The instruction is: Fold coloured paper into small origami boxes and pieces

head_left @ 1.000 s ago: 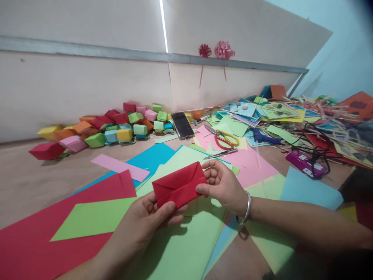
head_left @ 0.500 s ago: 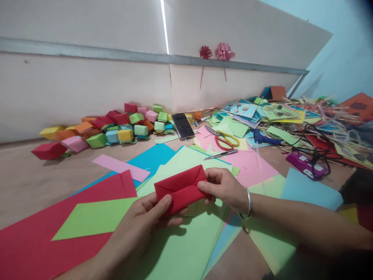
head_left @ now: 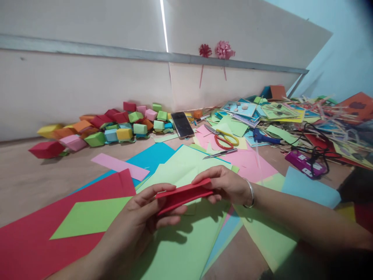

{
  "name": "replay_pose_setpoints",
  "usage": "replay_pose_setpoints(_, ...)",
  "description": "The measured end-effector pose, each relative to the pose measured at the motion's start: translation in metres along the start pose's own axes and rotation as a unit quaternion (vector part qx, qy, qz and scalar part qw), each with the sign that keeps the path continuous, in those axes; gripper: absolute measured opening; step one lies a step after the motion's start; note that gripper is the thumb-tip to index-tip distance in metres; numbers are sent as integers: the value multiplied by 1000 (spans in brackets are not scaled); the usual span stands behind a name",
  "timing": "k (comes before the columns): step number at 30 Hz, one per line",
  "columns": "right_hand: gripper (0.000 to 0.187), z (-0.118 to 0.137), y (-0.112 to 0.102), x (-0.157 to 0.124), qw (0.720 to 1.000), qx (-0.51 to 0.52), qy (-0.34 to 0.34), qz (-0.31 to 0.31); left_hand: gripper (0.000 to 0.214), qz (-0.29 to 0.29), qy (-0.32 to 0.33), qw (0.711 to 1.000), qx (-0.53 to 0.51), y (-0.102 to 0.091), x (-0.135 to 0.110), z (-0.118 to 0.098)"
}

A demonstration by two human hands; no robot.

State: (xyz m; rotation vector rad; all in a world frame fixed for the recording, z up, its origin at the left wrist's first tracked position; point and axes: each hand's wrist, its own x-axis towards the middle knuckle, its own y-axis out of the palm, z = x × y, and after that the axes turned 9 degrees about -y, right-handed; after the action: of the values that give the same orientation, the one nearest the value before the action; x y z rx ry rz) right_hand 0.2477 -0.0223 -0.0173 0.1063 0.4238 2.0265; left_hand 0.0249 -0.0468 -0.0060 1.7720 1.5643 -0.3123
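A folded piece of red paper point(head_left: 184, 196) is held between both hands, its long edge turned toward me and a hollow showing along it. My left hand point(head_left: 154, 210) grips the left end, thumb and fingers on either side. At the opposite end my right hand point(head_left: 223, 183), with a silver bangle at the wrist, is closed on the paper. Beneath them lie pale green sheets point(head_left: 180, 249). To the left rest a large red sheet point(head_left: 43, 249), a bright green strip point(head_left: 87, 217) and a pink strip point(head_left: 120, 166).
Red-and-yellow-handled scissors point(head_left: 223, 140) and a craft knife point(head_left: 220, 154) lie beyond the hands, near a phone point(head_left: 182, 125). Folded paper blocks point(head_left: 112, 135) line the wall at left. On the right are a blue glue gun point(head_left: 265, 137), a purple box point(head_left: 304, 165) with black cable and piled cards.
Both hands have tilted the folded red paper, so its broad face has given way to its edge and hollow. The left fingers have come up over its top edge.
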Motion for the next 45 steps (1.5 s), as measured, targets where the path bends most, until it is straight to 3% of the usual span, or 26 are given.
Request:
replay_pose_setpoints(4, 14, -1, -2, 2, 1000, 10, -11, 0, 12, -20, -14, 999, -34, 0, 1, -4)
replay_pose_setpoints(9, 10, -1, -1, 3, 999, -13, -40, -11, 4, 17, 19, 998, -51, -4, 1, -5)
replay_pose_setpoints(11, 10, -2, -1, 4, 998, -32, -43, -23, 15, 28, 35, 998, -32, -5, 1, -4)
replay_pose_setpoints(15, 14, -2, -2, 6, 996, -58, -57, -43, 31, -8, 61, 996, 70, -6, 4, 1)
replay_pose_setpoints(20, 33, -3, 3, 2, 978, -162, -103, -84, 63, -41, 134, 977, 162, -10, 8, 4)
replay_pose_setpoints(23, 15, -5, 4, -1, 952, -269, -121, -86, 71, -54, 170, 966, 188, -12, 8, 1)
replay_pose_setpoints(28, 3, -11, 6, -3, 896, -422, -132, -48, 65, -78, 234, 950, 189, -12, 7, -3)
replay_pose_setpoints(32, 6, -17, 18, -4, 897, -419, -133, -48, 42, -36, 231, 950, 209, -10, 5, 0)
replay_pose_setpoints(35, 7, -18, 27, 3, 898, -418, -131, -36, 20, 23, 271, 924, 268, -12, 6, 4)
replay_pose_setpoints(37, 4, -13, 31, 14, 862, -488, -134, 17, 22, 29, 310, 906, 286, -16, 10, 5)
replay_pose_setpoints(39, 9, -5, 32, 27, 782, -594, -172, 73, 23, -3, 351, 892, 284, -20, 14, 4)
replay_pose_setpoints(41, 13, 4, 33, 38, 706, -650, -271, 76, 21, -47, 394, 872, 289, -24, 18, 0)
replay_pose_setpoints(42, 13, 8, 34, 42, 688, -643, -333, 55, 19, -63, 414, 859, 296, -25, 20, -2)
replay_pose_setpoints(45, 13, 13, 40, 42, 683, -538, -494, -24, 16, -78, 456, 825, 325, -26, 23, -8)
